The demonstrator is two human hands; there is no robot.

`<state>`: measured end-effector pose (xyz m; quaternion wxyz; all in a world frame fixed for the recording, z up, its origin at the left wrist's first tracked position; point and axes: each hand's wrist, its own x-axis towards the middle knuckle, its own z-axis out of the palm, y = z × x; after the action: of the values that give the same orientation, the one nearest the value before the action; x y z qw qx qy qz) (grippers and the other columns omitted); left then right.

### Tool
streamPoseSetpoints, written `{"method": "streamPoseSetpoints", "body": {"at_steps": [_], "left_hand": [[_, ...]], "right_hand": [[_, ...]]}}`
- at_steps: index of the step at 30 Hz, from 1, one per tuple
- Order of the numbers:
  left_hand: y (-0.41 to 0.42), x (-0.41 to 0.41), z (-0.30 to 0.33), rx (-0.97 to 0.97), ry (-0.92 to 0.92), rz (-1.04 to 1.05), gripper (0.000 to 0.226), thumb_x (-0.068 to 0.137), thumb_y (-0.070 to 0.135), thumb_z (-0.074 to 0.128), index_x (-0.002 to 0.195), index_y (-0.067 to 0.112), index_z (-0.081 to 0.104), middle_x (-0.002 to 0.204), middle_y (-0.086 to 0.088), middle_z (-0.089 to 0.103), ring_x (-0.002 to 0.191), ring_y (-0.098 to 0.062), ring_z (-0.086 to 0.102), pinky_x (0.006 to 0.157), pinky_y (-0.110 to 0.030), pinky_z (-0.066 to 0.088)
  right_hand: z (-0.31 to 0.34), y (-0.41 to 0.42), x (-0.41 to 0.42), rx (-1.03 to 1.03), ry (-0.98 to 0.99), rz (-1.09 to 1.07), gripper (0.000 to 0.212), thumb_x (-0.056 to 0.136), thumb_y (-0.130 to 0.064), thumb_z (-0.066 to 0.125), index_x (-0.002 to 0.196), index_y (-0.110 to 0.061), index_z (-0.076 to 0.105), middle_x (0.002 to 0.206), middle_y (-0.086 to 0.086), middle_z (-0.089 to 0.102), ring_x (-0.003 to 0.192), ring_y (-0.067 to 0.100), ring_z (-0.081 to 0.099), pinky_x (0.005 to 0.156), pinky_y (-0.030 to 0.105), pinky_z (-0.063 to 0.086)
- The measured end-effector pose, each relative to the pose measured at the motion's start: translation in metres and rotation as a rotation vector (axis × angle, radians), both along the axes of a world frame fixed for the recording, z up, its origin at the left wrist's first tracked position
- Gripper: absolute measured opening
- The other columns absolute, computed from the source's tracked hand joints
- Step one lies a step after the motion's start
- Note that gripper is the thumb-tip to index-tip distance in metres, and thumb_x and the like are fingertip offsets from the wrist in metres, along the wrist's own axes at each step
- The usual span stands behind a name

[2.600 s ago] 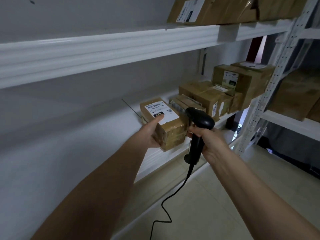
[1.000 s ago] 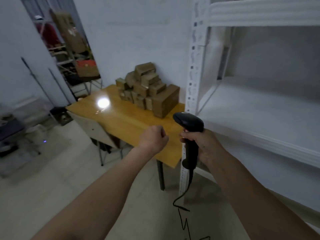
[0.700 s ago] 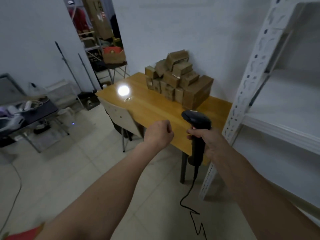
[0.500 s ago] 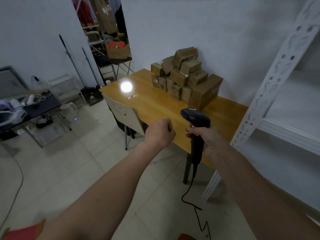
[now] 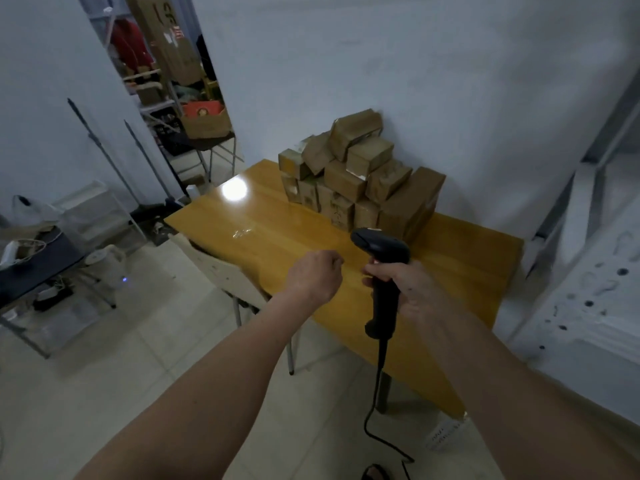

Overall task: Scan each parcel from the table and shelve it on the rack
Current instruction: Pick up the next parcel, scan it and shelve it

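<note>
— Where are the parcels?
— Stacked in a heap of brown parcels (image 5: 356, 174) at about one o'clock, on the far side of the yellow wooden surface (image 5: 277, 237), against the white wall.
— And the hands?
— The right hand (image 5: 405, 289) has its fingers (image 5: 372, 271) wrapped round the grip of the black scanner (image 5: 382, 271), held upright above the surface, its cord hanging to the floor. The left hand (image 5: 315, 275), just beside it at eleven o'clock, has fingers curled in loosely, holding nothing.
— The rack?
— The white rack (image 5: 595, 271) stands at three o'clock, beside the surface.
</note>
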<state>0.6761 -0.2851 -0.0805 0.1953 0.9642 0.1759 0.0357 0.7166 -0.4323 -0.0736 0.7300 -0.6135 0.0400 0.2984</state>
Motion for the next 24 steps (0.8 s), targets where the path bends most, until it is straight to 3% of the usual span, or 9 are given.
{"method": "streamPoseSetpoints", "body": {"at_steps": [4, 10, 15, 19, 24], "left_hand": [[0.016, 0.068, 0.003, 0.009, 0.017, -0.021, 0.036, 0.101, 0.021, 0.040, 0.132, 0.027, 0.057, 0.114, -0.007, 0.067, 0.094, -0.027, 0.063, 0.062, -0.031, 0.044], [0.035, 0.131, -0.015, -0.029, 0.110, -0.077, 0.030, 0.097, 0.019, 0.049, 0.125, 0.024, 0.062, 0.096, -0.007, 0.066, 0.074, -0.022, 0.058, 0.055, -0.030, 0.043], [0.036, 0.195, -0.036, -0.111, 0.173, -0.125, 0.040, 0.094, 0.027, 0.058, 0.133, 0.019, 0.053, 0.118, -0.006, 0.062, 0.101, -0.025, 0.061, 0.077, -0.037, 0.053], [0.027, 0.250, -0.056, -0.082, 0.216, -0.198, 0.072, 0.083, 0.051, 0.067, 0.139, 0.014, 0.040, 0.140, -0.010, 0.040, 0.129, -0.029, 0.040, 0.096, -0.039, 0.042], [0.019, 0.306, -0.073, -0.122, 0.270, -0.239, 0.095, 0.074, 0.060, 0.071, 0.143, 0.011, 0.029, 0.144, -0.014, 0.029, 0.135, -0.034, 0.025, 0.104, -0.043, 0.034]], "right_hand": [[0.004, 0.015, 0.055, -0.019, 0.005, -0.047, 0.009, 0.079, 0.003, 0.069, 0.084, -0.003, 0.065, 0.088, 0.013, 0.066, 0.070, 0.022, 0.064, 0.065, 0.034, 0.045], [0.000, 0.031, 0.114, -0.075, 0.043, -0.125, 0.007, 0.078, -0.001, 0.073, 0.081, -0.003, 0.067, 0.081, 0.012, 0.068, 0.068, 0.021, 0.065, 0.077, 0.039, 0.047], [-0.005, 0.030, 0.149, -0.089, 0.094, -0.258, 0.008, 0.076, 0.000, 0.074, 0.080, 0.000, 0.067, 0.081, 0.018, 0.068, 0.069, 0.026, 0.064, 0.079, 0.042, 0.050], [-0.009, 0.028, 0.171, -0.081, 0.130, -0.387, 0.009, 0.076, 0.003, 0.073, 0.081, 0.000, 0.066, 0.091, 0.021, 0.069, 0.076, 0.028, 0.066, 0.089, 0.043, 0.051], [-0.015, 0.030, 0.197, -0.107, 0.203, -0.516, 0.016, 0.076, 0.001, 0.074, 0.089, -0.004, 0.066, 0.102, 0.017, 0.071, 0.084, 0.027, 0.068, 0.093, 0.043, 0.051]]}}
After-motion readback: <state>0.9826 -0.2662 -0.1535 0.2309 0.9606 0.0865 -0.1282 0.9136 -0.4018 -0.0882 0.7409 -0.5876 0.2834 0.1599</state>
